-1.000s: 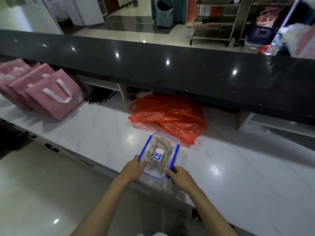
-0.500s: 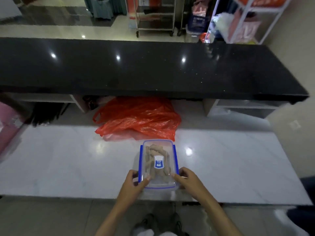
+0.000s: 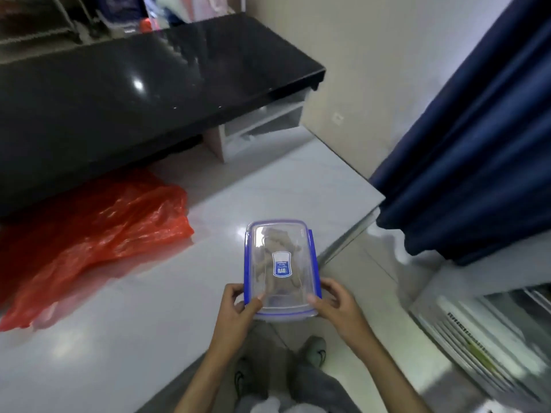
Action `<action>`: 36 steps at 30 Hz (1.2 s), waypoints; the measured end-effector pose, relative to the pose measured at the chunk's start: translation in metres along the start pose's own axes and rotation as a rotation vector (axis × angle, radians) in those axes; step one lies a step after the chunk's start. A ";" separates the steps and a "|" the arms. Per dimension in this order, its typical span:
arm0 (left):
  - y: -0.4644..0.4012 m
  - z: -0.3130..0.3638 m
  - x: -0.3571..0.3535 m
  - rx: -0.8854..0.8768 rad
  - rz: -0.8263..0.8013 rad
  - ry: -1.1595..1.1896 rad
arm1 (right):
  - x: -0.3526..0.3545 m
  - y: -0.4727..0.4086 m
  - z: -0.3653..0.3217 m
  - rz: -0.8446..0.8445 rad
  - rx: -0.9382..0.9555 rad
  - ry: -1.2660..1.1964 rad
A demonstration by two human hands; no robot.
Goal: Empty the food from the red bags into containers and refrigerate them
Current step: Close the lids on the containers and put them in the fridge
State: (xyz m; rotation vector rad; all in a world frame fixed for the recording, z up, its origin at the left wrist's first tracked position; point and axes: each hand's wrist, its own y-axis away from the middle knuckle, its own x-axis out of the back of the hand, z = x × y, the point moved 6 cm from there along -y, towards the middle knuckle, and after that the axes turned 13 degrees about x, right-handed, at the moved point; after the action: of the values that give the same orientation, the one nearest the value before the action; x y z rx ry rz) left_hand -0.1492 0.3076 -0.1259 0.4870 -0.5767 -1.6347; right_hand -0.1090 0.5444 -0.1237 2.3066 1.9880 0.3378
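A clear plastic container [image 3: 281, 269] with blue lid clips and a blue label holds brownish pieces of food. Its lid is on. My left hand [image 3: 238, 308] grips its near left corner and my right hand [image 3: 337, 308] grips its near right corner, so the box hangs in the air over the edge of the white marble counter [image 3: 119, 338]. A crumpled red plastic bag [image 3: 98, 234] lies flat on that counter to the left, partly under the black upper shelf.
A black glossy countertop [image 3: 134, 93] overhangs the white one at the back. A dark blue curtain [image 3: 477, 159] hangs on the right against a beige wall. A low white appliance with slats [image 3: 483, 332] stands at the lower right. My shoes are visible on the floor below.
The view has swung to the right; the pink bags have left the frame. Both hands have lifted the container off the counter and carried it rightward, toward the counter's end.
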 end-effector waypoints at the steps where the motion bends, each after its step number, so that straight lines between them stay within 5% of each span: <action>1: 0.000 0.006 -0.017 -0.008 -0.039 -0.020 | 0.016 0.006 0.002 0.046 -0.002 -0.009; 10: -0.001 0.034 -0.164 -0.065 -0.333 -0.234 | 0.153 0.052 0.010 0.379 0.047 -0.111; 12: 0.006 0.026 -0.254 -0.072 -0.426 -0.335 | 0.231 0.089 0.026 0.520 0.062 -0.149; 22: 0.030 -0.014 -0.456 0.057 -0.612 -0.497 | 0.401 0.177 0.081 0.790 0.025 -0.227; 36: 0.019 -0.043 -0.661 0.138 -0.797 -0.720 | 0.526 0.228 0.147 1.169 -0.149 -0.398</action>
State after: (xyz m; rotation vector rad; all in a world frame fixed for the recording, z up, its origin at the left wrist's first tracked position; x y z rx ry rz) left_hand -0.0169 0.9566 -0.1548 0.2106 -1.1242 -2.5714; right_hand 0.2144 1.0384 -0.1602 2.8366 0.2892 0.0457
